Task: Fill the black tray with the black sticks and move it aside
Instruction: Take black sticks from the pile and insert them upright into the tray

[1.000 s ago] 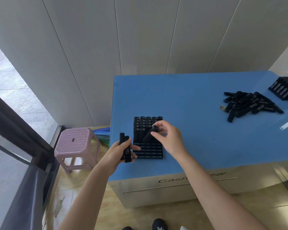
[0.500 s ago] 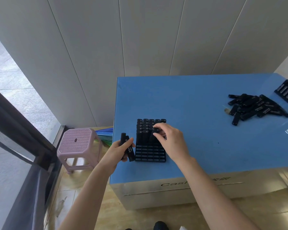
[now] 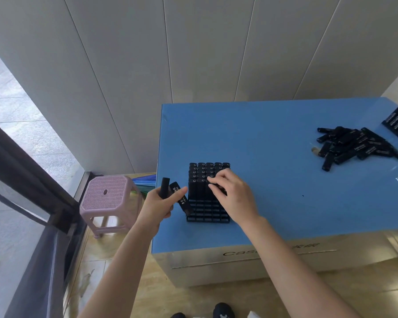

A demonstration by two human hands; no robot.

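Left hand grips two sticks at the bench's nine-o'clock edge. Right hand pinches a standing stick in the black tray. Open bench lies toward twelve.

Only readable bit is sitting on the box front, lower middle of the frame: grey lettering is showing "Cas", then an arm is covering the rest, and the few characters past it are coming out too blurry. White print is showing on the stick in the left hand and on the pile at upper right, but it's too small to read.
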